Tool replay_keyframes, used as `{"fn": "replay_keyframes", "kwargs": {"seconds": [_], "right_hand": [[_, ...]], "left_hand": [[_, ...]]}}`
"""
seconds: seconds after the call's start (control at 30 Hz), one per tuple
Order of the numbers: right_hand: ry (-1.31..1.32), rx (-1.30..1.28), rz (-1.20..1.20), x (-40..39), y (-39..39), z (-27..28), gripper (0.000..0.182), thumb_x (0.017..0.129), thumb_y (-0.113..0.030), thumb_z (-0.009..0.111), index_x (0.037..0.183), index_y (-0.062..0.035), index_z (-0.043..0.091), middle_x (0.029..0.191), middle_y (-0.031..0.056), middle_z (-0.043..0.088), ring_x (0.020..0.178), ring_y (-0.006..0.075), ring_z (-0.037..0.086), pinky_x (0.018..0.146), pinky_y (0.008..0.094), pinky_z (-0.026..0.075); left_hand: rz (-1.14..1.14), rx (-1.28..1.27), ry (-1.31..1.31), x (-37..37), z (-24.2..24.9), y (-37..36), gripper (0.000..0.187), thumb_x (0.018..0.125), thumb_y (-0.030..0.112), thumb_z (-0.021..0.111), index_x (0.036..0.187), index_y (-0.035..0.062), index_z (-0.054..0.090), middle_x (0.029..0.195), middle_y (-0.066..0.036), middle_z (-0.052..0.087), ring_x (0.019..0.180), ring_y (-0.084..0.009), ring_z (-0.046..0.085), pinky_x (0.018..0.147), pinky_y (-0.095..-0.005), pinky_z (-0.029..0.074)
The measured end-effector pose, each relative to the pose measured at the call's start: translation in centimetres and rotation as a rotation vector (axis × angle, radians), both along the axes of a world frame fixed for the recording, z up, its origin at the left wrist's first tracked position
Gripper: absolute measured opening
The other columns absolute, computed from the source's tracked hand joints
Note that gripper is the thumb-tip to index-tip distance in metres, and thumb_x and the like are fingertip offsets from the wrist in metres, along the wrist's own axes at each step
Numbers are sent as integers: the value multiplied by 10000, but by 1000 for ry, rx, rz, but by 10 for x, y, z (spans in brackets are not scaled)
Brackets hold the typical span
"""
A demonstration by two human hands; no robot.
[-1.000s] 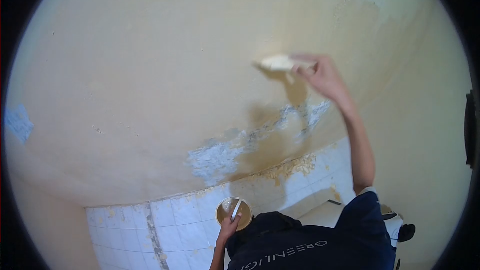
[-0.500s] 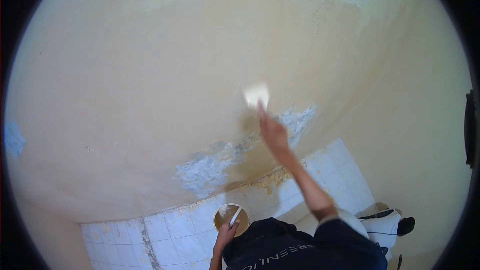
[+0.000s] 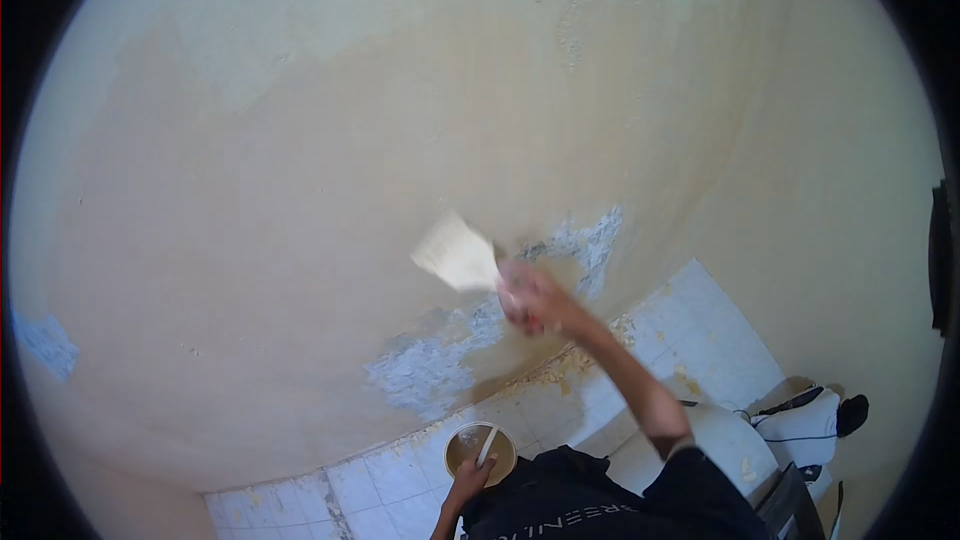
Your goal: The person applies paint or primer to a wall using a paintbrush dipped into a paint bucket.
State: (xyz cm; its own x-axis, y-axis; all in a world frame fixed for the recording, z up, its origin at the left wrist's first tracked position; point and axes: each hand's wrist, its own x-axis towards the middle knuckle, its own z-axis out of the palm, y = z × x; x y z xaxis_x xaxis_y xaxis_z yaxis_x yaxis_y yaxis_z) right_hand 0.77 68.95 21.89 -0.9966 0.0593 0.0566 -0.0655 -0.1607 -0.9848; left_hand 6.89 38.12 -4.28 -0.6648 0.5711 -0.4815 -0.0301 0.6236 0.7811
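Putty knife (image 3: 457,253) was against the yellow wall (image 3: 250,190), a little left of centre, just above the patch of bare grey plaster (image 3: 425,365). The right hand (image 3: 528,298) was clenched round its handle. Its broad blade fanned up and to the left, the long axis slanting from the fist at lower right to the edge at upper left.

Lower down and nearer, the left hand (image 3: 468,480) gripped a small round tub of filler (image 3: 480,450), a white stick (image 3: 487,445) standing in it, over the white tiles (image 3: 370,480).

From where I stood, the blade looked steeply angled; a corner could have dug in and gouged the fresh coat, or flaked more loose plaster. The tub seemed tilted and might have dripped onto the tiles.
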Motion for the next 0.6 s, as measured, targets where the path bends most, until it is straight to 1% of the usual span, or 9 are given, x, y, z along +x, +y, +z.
{"fn": "replay_keyframes", "kwargs": {"seconds": [0.07, 0.13, 0.2, 0.23, 0.3, 0.4, 0.5, 0.53, 0.6], "right_hand": [[284, 213, -121, -34, 13, 70, 227, 964, -290, 502, 893, -82, 560, 548, -53, 422, 432, 30, 405, 361, 216, 302], [383, 119, -113, -49, 23, 150, 267, 979, -333, 481, 891, -86, 533, 550, -58, 408, 422, 38, 380, 361, 218, 299], [452, 95, -130, -70, 32, 163, 271, 986, -338, 470, 891, -88, 517, 549, -59, 401, 416, 41, 370, 358, 219, 299], [406, 12, -108, -86, 39, 148, 270, 991, -340, 458, 895, -91, 501, 546, -57, 394, 409, 45, 362, 355, 220, 300], [358, -57, -132, -107, 46, 92, 271, 996, -349, 442, 896, -100, 476, 546, -51, 390, 398, 50, 354, 350, 223, 302], [228, -82, -258, -93, 27, -52, 299, 999, -388, 413, 892, -114, 465, 544, -36, 402, 383, 61, 371, 341, 233, 297], [-142, -182, -156, -37, 17, -156, 334, 952, -464, 496, 845, -149, 459, 564, -45, 409, 414, 42, 362, 345, 204, 273], [-292, -271, -181, -21, 16, -188, 324, 955, -424, 505, 816, -132, 472, 567, -29, 420, 417, 57, 375, 349, 211, 279], [-419, -209, -226, -3, 19, -246, 298, 958, -352, 509, 795, -104, 485, 579, -14, 439, 426, 70, 394, 358, 217, 294]], "left_hand": [[-48, -2, 27, -4, 5, 3, 507, 920, 384, 549, 1280, 28, 520, 952, -207, 654, 870, -277, 635, 800, -364, 478], [-85, -7, 47, -5, 10, 3, 504, 921, 387, 547, 1272, 26, 526, 954, -208, 654, 871, -282, 634, 801, -364, 477], [-63, -9, 94, -3, 11, 2, 507, 921, 390, 547, 1274, 27, 525, 954, -208, 651, 869, -288, 634, 803, -361, 479], [-62, -11, 91, 3, 9, 4, 507, 921, 390, 547, 1274, 27, 525, 954, -208, 651, 869, -288, 634, 803, -361, 479], [58, 159, 219, 6, 5, 3, 476, 897, 406, 568, 1109, -20, 595, 704, -216, 625, 665, -343, 637, 650, -432, 481], [89, -15, 89, 6, -2, -1, 489, 890, 426, 573, 1078, -24, 607, 712, -208, 630, 672, -329, 638, 644, -424, 477], [150, 107, 129, 9, -6, -4, 489, 885, 438, 577, 1058, -18, 617, 713, -205, 626, 662, -317, 626, 639, -416, 473], [108, 109, 211, 8, -9, -6, 486, 894, 433, 567, 1096, -7, 603, 688, -176, 612, 632, -279, 602, 617, -399, 464], [60, 99, 235, 5, -11, -13, 484, 898, 432, 563, 1144, 16, 589, 684, -168, 609, 627, -267, 592, 616, -395, 462]]}}
